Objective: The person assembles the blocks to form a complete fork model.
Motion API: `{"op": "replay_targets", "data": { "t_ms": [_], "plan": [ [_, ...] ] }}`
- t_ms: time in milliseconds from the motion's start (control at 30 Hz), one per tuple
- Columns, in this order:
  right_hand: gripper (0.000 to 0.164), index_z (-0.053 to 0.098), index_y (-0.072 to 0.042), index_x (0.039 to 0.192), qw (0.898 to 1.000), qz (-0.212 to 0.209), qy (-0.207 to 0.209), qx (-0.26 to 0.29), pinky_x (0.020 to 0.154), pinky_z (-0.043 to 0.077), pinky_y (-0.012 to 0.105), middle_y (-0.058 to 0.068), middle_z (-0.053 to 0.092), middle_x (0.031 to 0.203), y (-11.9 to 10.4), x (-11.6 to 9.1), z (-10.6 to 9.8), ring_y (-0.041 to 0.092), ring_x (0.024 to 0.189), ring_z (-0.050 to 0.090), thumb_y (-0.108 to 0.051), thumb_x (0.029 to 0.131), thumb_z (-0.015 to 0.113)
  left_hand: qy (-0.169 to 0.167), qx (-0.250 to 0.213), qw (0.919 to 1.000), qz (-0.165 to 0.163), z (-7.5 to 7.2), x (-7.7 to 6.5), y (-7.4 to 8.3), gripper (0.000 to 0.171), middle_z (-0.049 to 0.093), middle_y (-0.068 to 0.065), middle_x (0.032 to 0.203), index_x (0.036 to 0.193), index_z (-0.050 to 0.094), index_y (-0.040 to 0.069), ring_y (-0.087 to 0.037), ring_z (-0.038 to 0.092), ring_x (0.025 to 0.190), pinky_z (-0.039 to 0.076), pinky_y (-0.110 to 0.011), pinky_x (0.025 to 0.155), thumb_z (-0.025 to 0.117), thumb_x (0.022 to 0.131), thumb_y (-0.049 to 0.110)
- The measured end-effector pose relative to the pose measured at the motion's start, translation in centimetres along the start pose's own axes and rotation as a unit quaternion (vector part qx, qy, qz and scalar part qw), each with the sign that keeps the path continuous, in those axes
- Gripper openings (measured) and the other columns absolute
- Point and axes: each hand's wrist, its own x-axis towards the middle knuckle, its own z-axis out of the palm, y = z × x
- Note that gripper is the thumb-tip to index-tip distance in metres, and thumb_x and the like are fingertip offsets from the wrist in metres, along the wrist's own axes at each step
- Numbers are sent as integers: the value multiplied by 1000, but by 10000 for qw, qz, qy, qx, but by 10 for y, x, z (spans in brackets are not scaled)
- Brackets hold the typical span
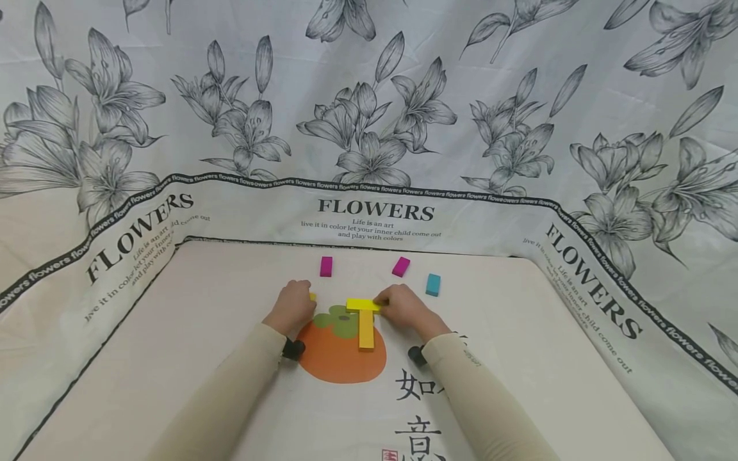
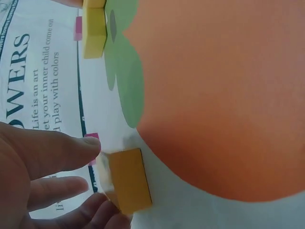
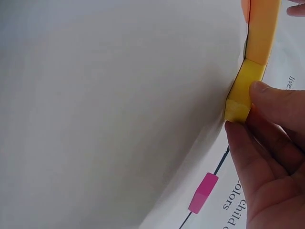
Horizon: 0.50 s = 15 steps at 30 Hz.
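A yellow block [image 1: 362, 305] lies crosswise against the far end of an orange-yellow block [image 1: 366, 330], so the two make a T on the tablecloth. My right hand [image 1: 406, 310] pinches the yellow block's right end between thumb and fingers, seen closely in the right wrist view. To the left, my left hand [image 1: 292, 306] has its thumb and fingers around another orange-yellow block [image 2: 131, 181]. In the head view that hand hides most of this block. The left wrist view shows it apart from the T, beside the printed orange fruit.
Behind the hands lie two magenta blocks [image 1: 326, 266] and a blue block [image 1: 433, 285]. A printed persimmon [image 1: 340, 358] and dark characters mark the pale tablecloth [image 1: 190, 307]. A flower-patterned curtain [image 1: 369, 147] hangs around the table's back and sides.
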Motion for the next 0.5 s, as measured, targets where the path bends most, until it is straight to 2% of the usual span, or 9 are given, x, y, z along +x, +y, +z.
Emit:
{"op": "replay_targets", "data": {
  "t_ms": [133,267,500],
  "plan": [
    [25,72,-9,113,10000,-26,-25,-20,100,50,40,5,70,113,-1,0,-1,22,106,60,-11,88,66,-118,-100,9999,-71,0,3,-1,35,62,-19,106,117,56,-10,-25,52,83,52,-36,83,54,86,5],
    [25,72,-10,112,10000,-8,1,18,100,50,39,5,70,113,0,0,-1,22,107,60,-10,88,66,-263,-362,9986,-270,-2,5,0,24,56,-12,88,106,56,-6,-22,48,73,44,-29,66,56,84,5],
    [25,72,-10,113,10000,-43,11,61,100,51,39,4,70,112,-1,-2,-1,21,106,60,-10,89,66,-260,-457,9975,-471,-4,4,0,18,51,-8,78,94,56,-2,-20,47,70,39,-27,60,62,83,11]
  ]
}}
